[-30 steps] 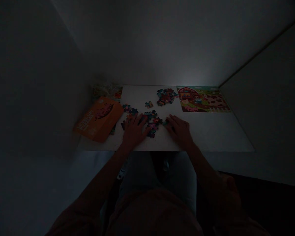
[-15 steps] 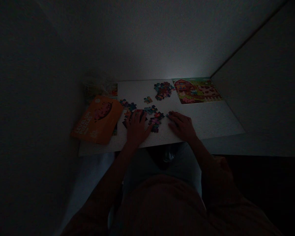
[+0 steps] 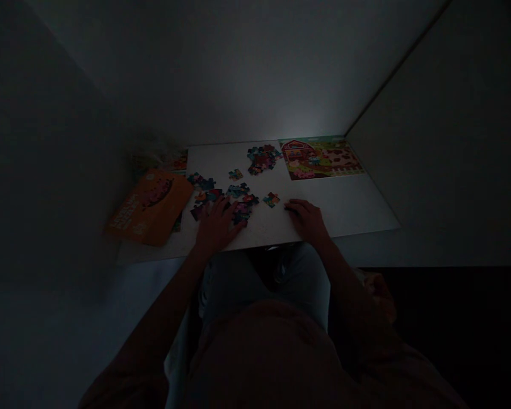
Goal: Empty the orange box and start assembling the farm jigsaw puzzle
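Note:
In the dim head view, my left hand (image 3: 216,226) lies over a group of loose puzzle pieces (image 3: 242,211), fingers spread. Its palm and fingers hide part of them. My right hand (image 3: 309,220) rests on the white table with its fingers slightly bent and apart, and I see nothing held in it. Just left of its fingertips, not touching them, lies a single puzzle piece (image 3: 271,199) with orange and teal on it. Another lone piece (image 3: 235,174) sits farther back.
An orange puzzle box (image 3: 153,207) lies at the left over a picture sheet, beside a clear plastic bag (image 3: 153,150). Behind the hands is a heap of pieces (image 3: 262,159). A farm picture sheet (image 3: 323,159) lies at the back right of the table (image 3: 353,207), against the wall.
The piece that was at my right fingertips now lies by itself on the table, with the right hand off it. My left hand stays over the pieces. The whole view has shifted slightly.

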Available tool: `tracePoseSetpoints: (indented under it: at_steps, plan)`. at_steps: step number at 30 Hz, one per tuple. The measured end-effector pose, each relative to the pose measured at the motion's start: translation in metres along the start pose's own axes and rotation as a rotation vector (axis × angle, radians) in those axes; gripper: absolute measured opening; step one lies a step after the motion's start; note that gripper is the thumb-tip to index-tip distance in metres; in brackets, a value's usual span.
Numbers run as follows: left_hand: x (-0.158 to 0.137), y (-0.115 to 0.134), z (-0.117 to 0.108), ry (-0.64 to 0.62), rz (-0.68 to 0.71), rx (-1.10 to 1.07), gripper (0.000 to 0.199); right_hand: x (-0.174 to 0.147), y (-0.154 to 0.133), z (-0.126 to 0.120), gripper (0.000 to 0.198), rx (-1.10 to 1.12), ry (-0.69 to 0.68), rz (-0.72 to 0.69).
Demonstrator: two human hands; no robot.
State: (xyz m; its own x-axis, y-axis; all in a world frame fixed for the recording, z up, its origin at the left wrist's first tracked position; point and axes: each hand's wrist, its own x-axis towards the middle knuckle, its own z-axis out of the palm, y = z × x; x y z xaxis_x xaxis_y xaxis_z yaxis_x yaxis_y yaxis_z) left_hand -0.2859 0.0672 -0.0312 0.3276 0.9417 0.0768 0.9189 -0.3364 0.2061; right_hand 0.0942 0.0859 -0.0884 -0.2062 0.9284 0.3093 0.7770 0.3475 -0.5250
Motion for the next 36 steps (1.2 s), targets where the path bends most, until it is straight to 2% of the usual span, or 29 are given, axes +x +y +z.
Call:
tracePoseSetpoints:
  at_steps: [3, 6, 8, 10, 12, 15, 19, 23, 25, 28, 33, 36]
  plan:
    - [-0.001, 0.003, -0.001, 0.042, -0.085, -0.012, 0.064, -0.001, 0.002, -0.01, 0.049, -0.004, 0.005, 0.057]
    - [0.0, 0.004, 0.002, 0.078, -0.153, -0.029, 0.069, -0.004, -0.006, -0.014, 0.052, -0.068, -0.024, 0.116]
    - [0.001, 0.003, 0.004, 0.091, -0.166, -0.024, 0.076, -0.002, -0.013, -0.013, 0.052, -0.134, -0.05, 0.123]
    - [0.001, 0.002, 0.006, 0.099, -0.133, -0.018, 0.073, 0.01, -0.021, -0.007, 0.051, -0.177, -0.075, 0.076]
    - [0.001, 0.002, 0.006, 0.099, -0.071, -0.016, 0.064, 0.034, -0.029, 0.002, 0.052, -0.212, -0.107, 0.0]
    - [0.0, 0.003, 0.004, 0.072, 0.005, -0.02, 0.056, 0.09, -0.041, 0.021, 0.057, -0.311, -0.184, -0.072]
    - [-0.002, 0.004, 0.002, 0.043, 0.037, -0.053, 0.056, 0.166, -0.047, 0.047, 0.06, -0.388, -0.264, -0.059]
    - [-0.003, 0.004, 0.004, 0.045, 0.044, -0.056, 0.055, 0.21, -0.032, 0.06, 0.059, -0.415, -0.243, -0.034]
    - [-0.003, 0.004, 0.005, 0.051, 0.037, -0.06, 0.056, 0.217, -0.025, 0.061, 0.059, -0.432, -0.219, 0.0]
    - [-0.003, 0.005, 0.003, 0.042, 0.015, -0.074, 0.058, 0.207, -0.02, 0.056, 0.059, -0.45, -0.19, -0.008]
    - [-0.002, 0.005, 0.0, 0.048, 0.045, -0.101, 0.054, 0.179, -0.025, 0.043, 0.059, -0.387, -0.33, -0.163]
    - [-0.001, 0.005, 0.0, 0.049, 0.066, -0.108, 0.044, 0.178, -0.031, 0.041, 0.06, -0.412, -0.315, -0.11]
